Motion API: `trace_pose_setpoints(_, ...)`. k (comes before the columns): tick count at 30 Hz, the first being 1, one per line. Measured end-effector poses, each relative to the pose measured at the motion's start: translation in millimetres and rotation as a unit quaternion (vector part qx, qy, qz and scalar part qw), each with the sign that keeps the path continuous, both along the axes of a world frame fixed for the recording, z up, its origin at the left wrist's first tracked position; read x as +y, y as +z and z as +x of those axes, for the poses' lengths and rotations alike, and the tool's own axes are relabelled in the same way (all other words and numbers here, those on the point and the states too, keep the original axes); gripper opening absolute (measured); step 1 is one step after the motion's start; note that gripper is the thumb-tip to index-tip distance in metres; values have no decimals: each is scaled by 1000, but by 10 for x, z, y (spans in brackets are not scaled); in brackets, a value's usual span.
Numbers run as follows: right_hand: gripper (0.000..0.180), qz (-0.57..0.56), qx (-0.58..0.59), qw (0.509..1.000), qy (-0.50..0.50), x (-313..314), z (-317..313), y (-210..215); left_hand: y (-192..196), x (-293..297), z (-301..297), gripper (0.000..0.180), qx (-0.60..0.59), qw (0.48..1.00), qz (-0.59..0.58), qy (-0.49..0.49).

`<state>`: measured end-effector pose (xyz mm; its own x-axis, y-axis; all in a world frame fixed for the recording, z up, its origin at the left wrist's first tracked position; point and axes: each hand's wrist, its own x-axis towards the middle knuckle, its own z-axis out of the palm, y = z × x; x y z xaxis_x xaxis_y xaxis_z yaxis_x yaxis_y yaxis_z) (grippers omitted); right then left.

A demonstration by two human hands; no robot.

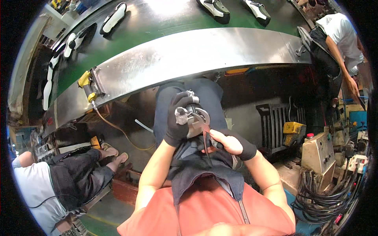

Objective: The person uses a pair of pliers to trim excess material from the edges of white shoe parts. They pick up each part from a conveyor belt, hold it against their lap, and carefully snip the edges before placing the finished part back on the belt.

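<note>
My left hand [179, 116], in a dark glove with white-wrapped fingertips, is closed round a grey and dark piece [194, 129] that looks like part of a shoe. Much of that piece is hidden by fingers and tool. In my right hand [234, 144], whose dark glove leaves the fingers bare, is a pair of pincers [206, 135] with reddish-dark handles. Their curved metal jaws reach up to the piece, near my left fingers; whether they grip it I cannot tell. Both hands are above my lap, over a dark apron [208, 173].
Ahead runs a metal-edged bench [189, 51] with a green belt carrying several black-and-white shoes [113, 18]. A yellow air tool [87, 84] with a hose lies on its edge. One person [47, 185] sits at left; another [340, 43] stands at far right, near a control box [318, 151].
</note>
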<state>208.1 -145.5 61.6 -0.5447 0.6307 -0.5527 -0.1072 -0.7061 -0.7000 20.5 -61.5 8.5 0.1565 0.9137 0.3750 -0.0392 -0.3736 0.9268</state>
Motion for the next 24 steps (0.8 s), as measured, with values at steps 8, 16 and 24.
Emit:
trace_pose_setpoints(8, 44, -12, -69, 992, 107, 232, 81, 30, -20, -6, 126, 37, 62, 994, 23, 85)
trace_pose_setpoints(16, 29, 372, -289, 882, -22, -13, -247, -344, -225, 109, 87, 40, 59, 988, 21, 141)
trace_pose_setpoints(24, 30, 340, -269, 901, 6, 22, -428, -613, -182, 228, -126, 24, 98, 987, 70, 109)
